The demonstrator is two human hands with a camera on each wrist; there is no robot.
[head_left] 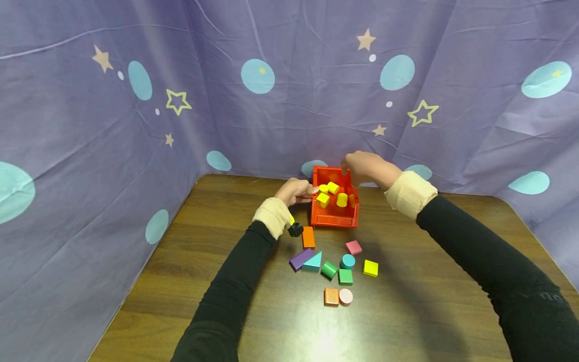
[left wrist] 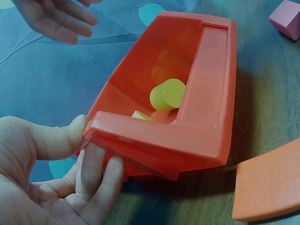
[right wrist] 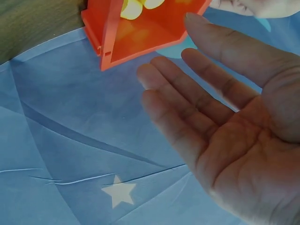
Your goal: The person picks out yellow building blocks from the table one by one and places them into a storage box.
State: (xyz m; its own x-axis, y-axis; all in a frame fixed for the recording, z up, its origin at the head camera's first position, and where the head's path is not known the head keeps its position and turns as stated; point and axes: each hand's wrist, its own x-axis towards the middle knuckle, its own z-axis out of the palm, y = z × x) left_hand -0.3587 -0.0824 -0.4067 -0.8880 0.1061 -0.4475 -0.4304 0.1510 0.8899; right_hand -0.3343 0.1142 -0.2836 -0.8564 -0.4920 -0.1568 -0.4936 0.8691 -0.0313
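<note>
A red plastic bin (head_left: 335, 221) stands at the back of the table with several yellow blocks (head_left: 342, 200) inside. My left hand (head_left: 295, 192) grips its left wall; in the left wrist view the thumb lies on the rim and the fingers curl beneath it. Over the bin's right back side is my right hand (head_left: 365, 168). The right wrist view shows that hand (right wrist: 234, 122) with fingers extended, palm visible and nothing held, apart from the red bin (right wrist: 107, 42).
In front of the bin lie an orange block (head_left: 308, 237), a purple block (head_left: 301, 259), a blue triangle (head_left: 313, 262), a green cylinder (head_left: 329, 270), a yellow block (head_left: 370, 268) and several others. A patterned curtain (head_left: 289, 110) hangs behind the wooden table (head_left: 203, 251).
</note>
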